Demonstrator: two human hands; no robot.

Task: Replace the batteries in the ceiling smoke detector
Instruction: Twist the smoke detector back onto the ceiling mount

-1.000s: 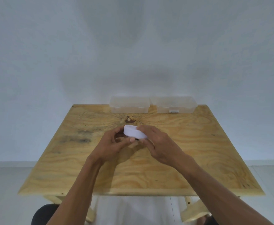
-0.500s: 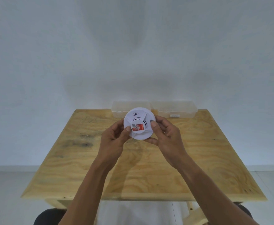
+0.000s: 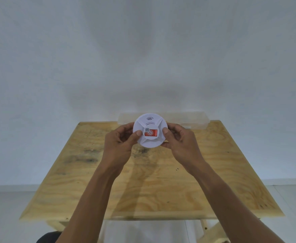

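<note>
A round white smoke detector point(image 3: 150, 124) is held up above the table with its face toward me, showing a red label at its centre and small curved slots above it. My left hand point(image 3: 121, 142) grips its left rim with the thumb on the face. On the right rim sits my right hand point(image 3: 180, 142), its thumb also pressed on the face. No batteries are visible.
A pale wooden table point(image 3: 152, 181) stands against a white wall. Two clear plastic boxes point(image 3: 192, 122) sit side by side at its far edge, partly hidden behind the detector. White floor shows on both sides of the table.
Both hands lifted the detector off the table and tilted it from edge-on to face-on. It has since turned a little in my grip, and the label now sits level.
</note>
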